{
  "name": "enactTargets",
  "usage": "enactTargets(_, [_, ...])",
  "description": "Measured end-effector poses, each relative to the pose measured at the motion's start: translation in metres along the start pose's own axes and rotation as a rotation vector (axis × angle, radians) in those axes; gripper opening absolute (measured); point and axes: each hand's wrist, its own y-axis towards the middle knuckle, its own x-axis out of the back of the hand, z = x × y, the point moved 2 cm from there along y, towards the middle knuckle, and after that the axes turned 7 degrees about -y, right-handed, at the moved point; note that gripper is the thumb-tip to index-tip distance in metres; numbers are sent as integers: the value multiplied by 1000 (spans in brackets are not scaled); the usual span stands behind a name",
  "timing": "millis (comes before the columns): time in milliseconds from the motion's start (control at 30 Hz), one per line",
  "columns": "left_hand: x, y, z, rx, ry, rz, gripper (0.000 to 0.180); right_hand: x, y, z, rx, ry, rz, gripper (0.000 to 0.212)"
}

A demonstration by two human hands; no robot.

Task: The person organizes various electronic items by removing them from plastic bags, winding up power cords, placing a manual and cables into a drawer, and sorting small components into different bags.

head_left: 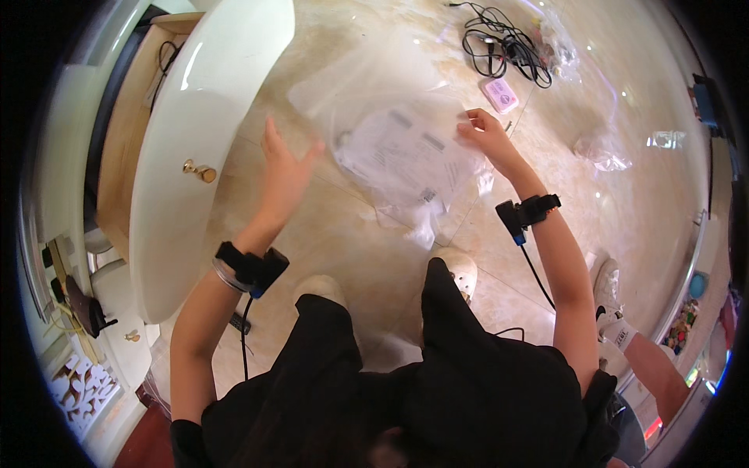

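A translucent plastic bag (363, 86) is blurred above the tiled floor, with a white printed sheet (398, 156) showing through it. The fingertips of my right hand (490, 139) are closed on the bag's right edge. To the left of the bag, my left hand (285, 175) is smeared by motion. Its thumb and fingers are apart and nothing is between them. Black straps with small boxes and cables sit on both my wrists.
At my left stands an opened white drawer (207, 101) with a gold knob (200, 171). Black cables (507, 47), a pink box (499, 95) and crumpled clear plastic (605, 152) lie on the floor. Another person's leg (644, 366) is at the lower right.
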Motion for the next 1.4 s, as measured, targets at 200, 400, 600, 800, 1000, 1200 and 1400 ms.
enactTargets(200, [-40, -49, -5, -459, 334, 605, 61, 5, -24, -15, 24, -268, -202, 38])
enactTargets(400, [-76, -87, -9, -793, 317, 810, 50, -12, -75, 2, 378, -622, -137, 44])
enactTargets(600, [-93, -80, 21, -844, 452, 664, 40, -24, -72, 7, 457, -535, -164, 21])
enactTargets(800, [-66, -47, 27, -910, 467, 539, 41, -18, -63, 66, 604, -643, -246, 10])
enactTargets(1000, [-23, -8, -12, -836, 228, 216, 32, 4, -59, 148, 668, -563, -389, 10])
enactTargets(1200, [44, 48, -125, -653, -155, 125, 21, 50, -56, 219, 700, -512, -387, 23])
enactTargets(1400, [93, 90, -163, -551, -90, -105, 38, 58, -74, 289, 482, -580, -409, 23])
